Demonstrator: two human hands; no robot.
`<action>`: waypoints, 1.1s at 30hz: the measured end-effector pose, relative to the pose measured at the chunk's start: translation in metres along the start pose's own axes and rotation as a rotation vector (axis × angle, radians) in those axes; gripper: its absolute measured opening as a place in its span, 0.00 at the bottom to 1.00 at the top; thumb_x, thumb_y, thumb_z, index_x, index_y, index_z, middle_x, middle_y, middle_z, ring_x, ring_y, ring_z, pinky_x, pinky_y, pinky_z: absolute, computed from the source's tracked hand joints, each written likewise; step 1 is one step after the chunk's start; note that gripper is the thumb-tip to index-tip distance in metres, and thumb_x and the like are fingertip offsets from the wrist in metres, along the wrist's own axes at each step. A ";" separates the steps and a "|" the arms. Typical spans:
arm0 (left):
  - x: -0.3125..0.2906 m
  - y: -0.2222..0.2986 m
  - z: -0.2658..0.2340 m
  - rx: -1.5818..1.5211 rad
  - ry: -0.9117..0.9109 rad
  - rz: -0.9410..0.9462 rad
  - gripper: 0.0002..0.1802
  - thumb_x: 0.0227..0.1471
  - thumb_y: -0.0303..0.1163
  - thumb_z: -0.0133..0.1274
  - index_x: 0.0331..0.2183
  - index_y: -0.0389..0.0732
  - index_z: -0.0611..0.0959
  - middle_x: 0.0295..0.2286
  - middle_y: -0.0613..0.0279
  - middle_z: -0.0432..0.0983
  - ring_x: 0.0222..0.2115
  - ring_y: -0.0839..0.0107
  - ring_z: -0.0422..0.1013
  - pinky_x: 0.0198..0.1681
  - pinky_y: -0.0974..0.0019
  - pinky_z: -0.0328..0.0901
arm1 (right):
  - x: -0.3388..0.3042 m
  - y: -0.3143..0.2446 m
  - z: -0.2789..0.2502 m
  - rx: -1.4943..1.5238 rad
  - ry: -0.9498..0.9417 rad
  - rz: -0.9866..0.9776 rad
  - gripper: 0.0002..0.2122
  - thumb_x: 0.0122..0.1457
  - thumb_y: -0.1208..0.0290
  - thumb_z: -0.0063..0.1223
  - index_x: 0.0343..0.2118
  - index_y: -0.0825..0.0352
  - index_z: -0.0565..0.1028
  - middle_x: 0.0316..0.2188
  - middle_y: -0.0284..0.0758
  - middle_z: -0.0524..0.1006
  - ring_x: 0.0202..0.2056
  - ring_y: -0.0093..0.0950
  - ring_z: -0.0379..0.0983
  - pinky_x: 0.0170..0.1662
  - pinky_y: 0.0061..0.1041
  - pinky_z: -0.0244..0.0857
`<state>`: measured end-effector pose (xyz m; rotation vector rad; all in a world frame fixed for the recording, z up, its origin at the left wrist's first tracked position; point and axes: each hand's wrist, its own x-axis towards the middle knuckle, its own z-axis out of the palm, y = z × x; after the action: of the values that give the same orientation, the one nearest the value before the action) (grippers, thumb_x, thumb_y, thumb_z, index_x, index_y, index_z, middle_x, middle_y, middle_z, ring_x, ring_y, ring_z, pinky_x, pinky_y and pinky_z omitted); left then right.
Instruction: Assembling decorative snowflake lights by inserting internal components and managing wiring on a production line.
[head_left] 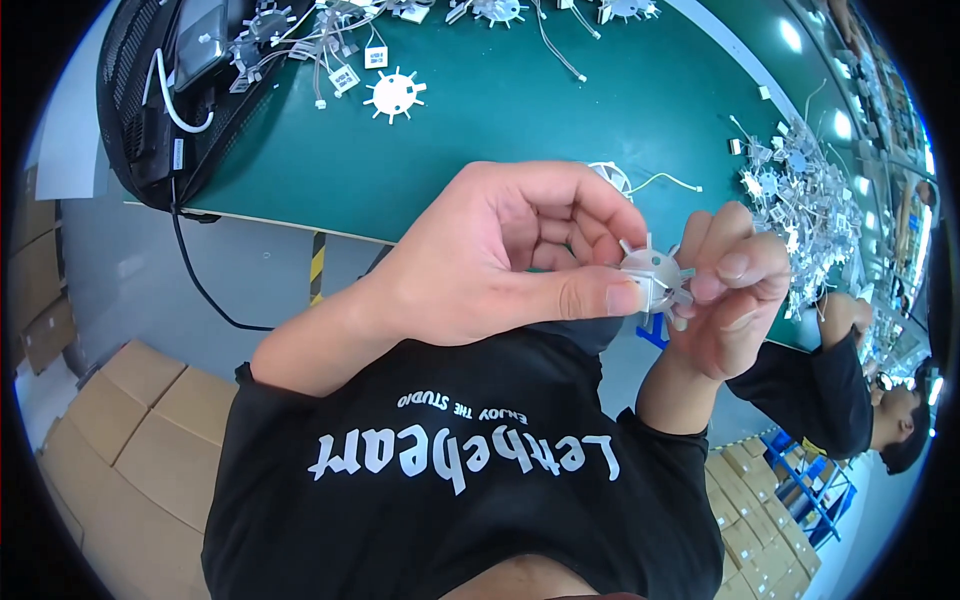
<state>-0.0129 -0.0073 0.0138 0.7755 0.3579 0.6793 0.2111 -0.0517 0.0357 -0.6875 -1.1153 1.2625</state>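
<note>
Between both hands is a small round silvery plate with prongs [657,262] around its rim and a pale block at its lower left. My left hand [500,245] is closed on its left side, thumb pressed over the pale block and the other fingers curled behind. At the opposite side, my right hand [738,285] pinches the prongs with its fingertips. Whether a wire runs from the plate is hidden by my fingers. Just beyond my left fingers, a white round part [610,178] with a thin white wire lies on the green table [480,125].
A flat pronged disc [395,95] lies near wired parts [340,50] at the far left. A black mesh tray [130,110] stands at the table's left edge. Many similar parts are heaped [805,200] at right, near another person [850,400]. Cardboard boxes [150,440] stand lower left.
</note>
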 end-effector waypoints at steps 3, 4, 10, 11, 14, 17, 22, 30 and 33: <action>-0.001 -0.007 0.002 0.092 0.041 0.077 0.18 0.59 0.26 0.69 0.49 0.33 0.83 0.39 0.63 0.81 0.39 0.78 0.77 0.42 0.73 0.74 | 0.004 0.007 0.007 -0.252 0.011 -0.276 0.21 0.52 0.68 0.80 0.45 0.72 0.83 0.32 0.42 0.80 0.30 0.29 0.80 0.30 0.24 0.76; 0.000 -0.008 0.002 0.139 0.062 0.118 0.18 0.59 0.28 0.70 0.49 0.35 0.84 0.38 0.65 0.82 0.38 0.79 0.77 0.40 0.74 0.74 | 0.005 0.005 0.004 -0.252 0.015 -0.273 0.21 0.52 0.68 0.80 0.45 0.72 0.83 0.32 0.42 0.80 0.30 0.29 0.80 0.30 0.24 0.76; 0.008 0.002 -0.014 0.768 0.046 0.353 0.25 0.52 0.25 0.74 0.50 0.33 0.83 0.43 0.55 0.82 0.42 0.66 0.79 0.47 0.65 0.73 | -0.001 -0.009 -0.010 -1.105 -0.263 -0.484 0.22 0.46 0.73 0.80 0.43 0.76 0.84 0.47 0.53 0.82 0.46 0.42 0.81 0.45 0.33 0.77; 0.012 -0.001 -0.017 1.041 0.141 0.550 0.28 0.49 0.27 0.75 0.51 0.34 0.83 0.43 0.54 0.82 0.43 0.62 0.80 0.48 0.63 0.73 | -0.002 -0.009 -0.009 -1.152 -0.211 -0.435 0.20 0.44 0.76 0.80 0.41 0.76 0.84 0.48 0.55 0.83 0.48 0.44 0.81 0.48 0.35 0.77; 0.018 -0.010 -0.013 1.340 0.267 0.670 0.34 0.43 0.30 0.78 0.52 0.36 0.83 0.45 0.53 0.83 0.45 0.57 0.80 0.51 0.58 0.73 | -0.005 0.002 -0.023 -1.074 -0.086 -0.300 0.21 0.45 0.78 0.79 0.43 0.77 0.84 0.48 0.55 0.83 0.48 0.43 0.81 0.49 0.36 0.77; 0.019 -0.017 -0.011 1.398 0.312 0.505 0.39 0.38 0.33 0.79 0.54 0.37 0.83 0.48 0.53 0.83 0.47 0.53 0.80 0.55 0.53 0.72 | 0.001 0.014 -0.025 -1.035 -0.055 -0.225 0.21 0.44 0.79 0.78 0.44 0.75 0.85 0.47 0.51 0.84 0.46 0.41 0.82 0.47 0.34 0.77; 0.020 -0.024 -0.019 1.370 0.242 0.531 0.41 0.36 0.34 0.80 0.54 0.39 0.82 0.48 0.57 0.84 0.51 0.54 0.80 0.57 0.50 0.71 | 0.002 0.023 -0.023 -1.049 -0.130 -0.193 0.20 0.43 0.78 0.78 0.43 0.70 0.88 0.44 0.42 0.86 0.42 0.35 0.80 0.39 0.26 0.74; 0.019 -0.021 -0.013 1.334 0.268 0.488 0.32 0.39 0.33 0.79 0.47 0.42 0.83 0.47 0.60 0.86 0.55 0.54 0.79 0.60 0.49 0.69 | -0.002 0.016 -0.017 -1.143 -0.165 -0.202 0.18 0.45 0.76 0.76 0.43 0.72 0.87 0.44 0.46 0.85 0.40 0.35 0.76 0.38 0.27 0.71; 0.019 -0.020 -0.012 1.368 0.254 0.493 0.29 0.40 0.33 0.79 0.44 0.43 0.82 0.47 0.61 0.87 0.57 0.56 0.79 0.63 0.46 0.66 | -0.002 0.012 -0.017 -1.171 -0.182 -0.186 0.17 0.47 0.77 0.75 0.42 0.73 0.87 0.44 0.49 0.85 0.40 0.36 0.76 0.39 0.27 0.71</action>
<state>0.0030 0.0011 -0.0103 2.1307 0.9065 0.9712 0.2220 -0.0486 0.0181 -1.2838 -2.0204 0.4083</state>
